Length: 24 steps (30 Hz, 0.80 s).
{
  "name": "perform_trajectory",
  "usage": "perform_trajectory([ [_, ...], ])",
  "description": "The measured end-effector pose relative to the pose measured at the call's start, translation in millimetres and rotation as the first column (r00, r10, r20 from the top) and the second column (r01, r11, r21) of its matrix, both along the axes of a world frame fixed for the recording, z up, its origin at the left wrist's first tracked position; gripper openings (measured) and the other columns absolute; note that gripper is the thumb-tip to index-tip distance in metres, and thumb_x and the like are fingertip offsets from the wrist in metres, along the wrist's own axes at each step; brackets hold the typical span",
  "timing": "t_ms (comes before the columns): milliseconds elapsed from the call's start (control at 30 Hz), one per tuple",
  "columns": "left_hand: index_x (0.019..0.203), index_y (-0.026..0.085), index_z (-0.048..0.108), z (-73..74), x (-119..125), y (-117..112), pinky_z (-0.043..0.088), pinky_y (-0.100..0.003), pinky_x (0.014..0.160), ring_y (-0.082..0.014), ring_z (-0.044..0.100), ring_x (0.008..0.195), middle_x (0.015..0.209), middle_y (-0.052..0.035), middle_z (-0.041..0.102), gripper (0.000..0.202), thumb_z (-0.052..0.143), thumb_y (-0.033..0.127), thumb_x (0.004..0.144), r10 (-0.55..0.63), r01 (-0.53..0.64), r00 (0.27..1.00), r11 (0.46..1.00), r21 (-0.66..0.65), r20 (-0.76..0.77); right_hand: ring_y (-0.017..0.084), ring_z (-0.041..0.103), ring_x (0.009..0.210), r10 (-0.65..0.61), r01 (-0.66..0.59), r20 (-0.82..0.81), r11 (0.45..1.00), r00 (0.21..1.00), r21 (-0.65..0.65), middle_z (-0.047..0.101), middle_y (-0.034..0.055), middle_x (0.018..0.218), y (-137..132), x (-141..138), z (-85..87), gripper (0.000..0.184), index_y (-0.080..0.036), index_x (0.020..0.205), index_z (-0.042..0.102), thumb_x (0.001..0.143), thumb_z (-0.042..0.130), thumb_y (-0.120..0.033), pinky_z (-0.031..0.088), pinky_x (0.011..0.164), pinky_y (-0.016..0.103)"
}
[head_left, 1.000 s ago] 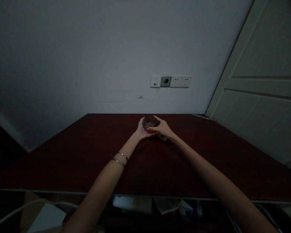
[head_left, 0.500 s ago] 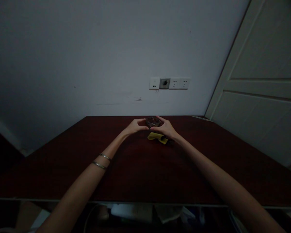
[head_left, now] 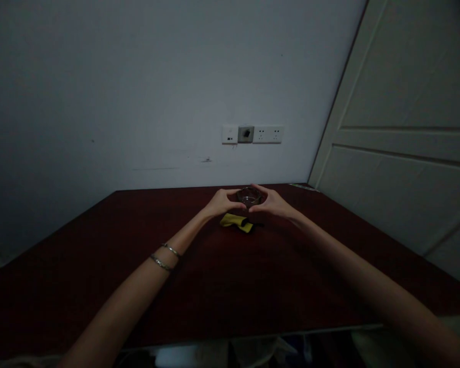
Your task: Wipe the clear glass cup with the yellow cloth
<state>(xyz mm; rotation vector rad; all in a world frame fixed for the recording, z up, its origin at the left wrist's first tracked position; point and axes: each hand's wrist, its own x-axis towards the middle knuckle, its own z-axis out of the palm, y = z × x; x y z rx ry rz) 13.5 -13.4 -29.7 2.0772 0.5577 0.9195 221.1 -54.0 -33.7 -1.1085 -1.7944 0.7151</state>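
Head view: round glass dish (head_left: 249, 197) between two bare hands

Far back on the dark red desk (head_left: 230, 286), near the wall (head_left: 157, 92). Left hand (head_left: 223, 201) on the dish's left side, thumb and fingers bent like a C, grip pinching the glass. Right hand (head_left: 271, 201) on the other side, grip curved and pinching too. Thumb tips close, just apart, at the front. Too dark to tell: dish on the desk or just above it. Crumpled yellow cloth (head_left: 235, 222) with black edges on the desk, nearer than the dish, a bit to the left. Two shiny bracelets (head_left: 160, 262) around the left arm. Up on the wall, a row of white sockets (head_left: 268, 134), plus a gray one (head_left: 246, 134). Pale door (head_left: 402, 102) on the right. Under the desk's front edge, whitish things (head_left: 187, 355), too dim to name.
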Motion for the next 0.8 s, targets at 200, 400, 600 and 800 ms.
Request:
perform_trajectory([
  [200, 0.114, 0.018, 0.063, -15.4, 79, -6, 0.041, -0.035, 0.096, -0.0221, 0.061, 0.104, 0.109, -0.0068, 0.068, 0.058, 0.077, 0.038, 0.061, 0.077, -0.076, 0.997, 0.988, 0.131, -0.001, 0.029, 0.045, 0.126, 0.042, -0.036, 0.087, 0.997, 0.995, -0.072, 0.044, 0.0122, 0.141, -6, 86, -4.0, 0.11, -0.018, 0.144, 0.023, 0.052, 0.082, -0.034, 0.035, 0.108, 0.047],
  [400, 0.116, 0.017, 0.063, -49.4, 141, -6, 0.043, -0.032, 0.093, -0.0221, 0.062, 0.102, 0.109, -0.0079, 0.068, 0.064, 0.078, 0.042, 0.059, 0.074, -0.073, 0.997, 0.995, 0.061, -0.027, 0.03, 0.043, 0.128, 0.001, 0.025, 0.166, 0.988, 0.986, -0.154, 0.046, 0.0123, 0.139, -15, 146, -31.4, 0.111, -0.019, 0.145, 0.021, 0.053, 0.082, -0.035, 0.031, 0.11, 0.048],
  [600, 0.113, 0.019, 0.064, -71.0, 165, -8, 0.046, -0.033, 0.089, -0.0232, 0.063, 0.1, 0.105, -0.0056, 0.07, 0.061, 0.077, 0.043, 0.059, 0.016, -0.018, 0.994, 1.0, -0.022, -0.105, 0.029, 0.04, 0.13, -0.002, 0.037, 0.152, 0.973, 0.988, -0.229, 0.042, 0.0127, 0.142, -17, 175, -64.1, 0.11, -0.019, 0.145, 0.019, 0.056, 0.08, -0.038, 0.029, 0.111, 0.048],
  [800, 0.113, 0.019, 0.065, -78.7, 171, -7, 0.045, -0.036, 0.093, -0.0254, 0.061, 0.104, 0.111, -0.0082, 0.067, 0.064, 0.079, 0.043, 0.055, 0.066, -0.073, 0.989, 0.996, -0.049, -0.133, 0.028, 0.035, 0.133, 0.015, 0.02, 0.124, 0.961, 0.992, -0.276, 0.038, 0.0122, 0.144, -14, 186, -79.9, 0.11, -0.02, 0.145, 0.016, 0.057, 0.08, -0.038, 0.026, 0.112, 0.047],
])
